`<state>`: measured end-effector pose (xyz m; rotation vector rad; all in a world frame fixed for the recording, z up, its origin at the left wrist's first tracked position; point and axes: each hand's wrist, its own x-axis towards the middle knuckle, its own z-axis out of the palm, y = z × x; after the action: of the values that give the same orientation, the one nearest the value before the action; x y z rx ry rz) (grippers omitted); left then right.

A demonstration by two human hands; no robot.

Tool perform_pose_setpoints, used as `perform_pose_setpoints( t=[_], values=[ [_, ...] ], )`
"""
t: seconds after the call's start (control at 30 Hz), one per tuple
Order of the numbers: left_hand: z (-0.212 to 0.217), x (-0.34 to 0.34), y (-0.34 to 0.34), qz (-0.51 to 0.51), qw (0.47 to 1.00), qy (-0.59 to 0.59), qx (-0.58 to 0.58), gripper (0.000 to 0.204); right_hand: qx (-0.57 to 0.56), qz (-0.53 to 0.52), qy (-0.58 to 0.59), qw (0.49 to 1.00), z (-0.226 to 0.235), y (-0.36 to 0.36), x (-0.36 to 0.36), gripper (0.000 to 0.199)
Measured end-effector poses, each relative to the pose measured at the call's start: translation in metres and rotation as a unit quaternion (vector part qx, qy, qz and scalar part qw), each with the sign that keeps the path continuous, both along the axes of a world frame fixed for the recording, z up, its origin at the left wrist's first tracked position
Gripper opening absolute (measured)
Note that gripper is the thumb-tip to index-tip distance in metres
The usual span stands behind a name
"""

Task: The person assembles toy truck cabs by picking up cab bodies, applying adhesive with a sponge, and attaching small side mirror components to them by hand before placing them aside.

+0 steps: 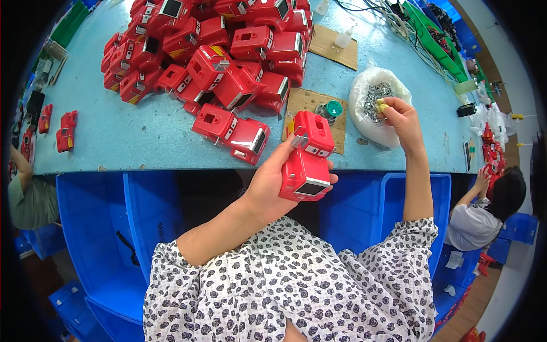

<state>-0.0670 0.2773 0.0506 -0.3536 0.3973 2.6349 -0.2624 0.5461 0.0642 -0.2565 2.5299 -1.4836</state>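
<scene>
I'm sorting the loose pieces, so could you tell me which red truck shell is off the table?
The red truck shell gripped in the left hand, held above the table's near edge; all the others lie on the blue table.

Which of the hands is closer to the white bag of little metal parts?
Right. The right hand is over the white bag, at its edge; the left hand holds a red toy truck shell off to its left.

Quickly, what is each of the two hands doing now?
Left hand: closed, holding a red toy truck shell.
Right hand: pinched over the bag of small metal parts.
</scene>
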Motion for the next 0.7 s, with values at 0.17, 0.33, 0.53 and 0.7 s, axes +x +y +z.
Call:
perform_pose_setpoints(
  t=[0.17,0.33,0.53,0.7],
  values=[
    [-0.001,0.000,-0.002,-0.005,1.000,0.004,-0.004,0.049,-0.074,-0.016,-0.049,0.996,0.004,0.004,0.002,0.022],
    [-0.003,0.000,-0.003,-0.003,1.000,0.008,0.004,0.050,-0.205,0.033,-0.092,0.974,0.016,-0.006,0.024,0.022],
    [-0.004,0.002,-0.004,0.005,1.000,0.009,0.013,0.051,-0.270,0.087,-0.194,0.939,0.005,-0.031,0.052,0.018],
    [-0.007,0.005,-0.006,0.020,0.999,0.024,0.022,0.052,-0.296,0.084,-0.265,0.914,-0.005,-0.051,0.071,0.015]
  ],
)
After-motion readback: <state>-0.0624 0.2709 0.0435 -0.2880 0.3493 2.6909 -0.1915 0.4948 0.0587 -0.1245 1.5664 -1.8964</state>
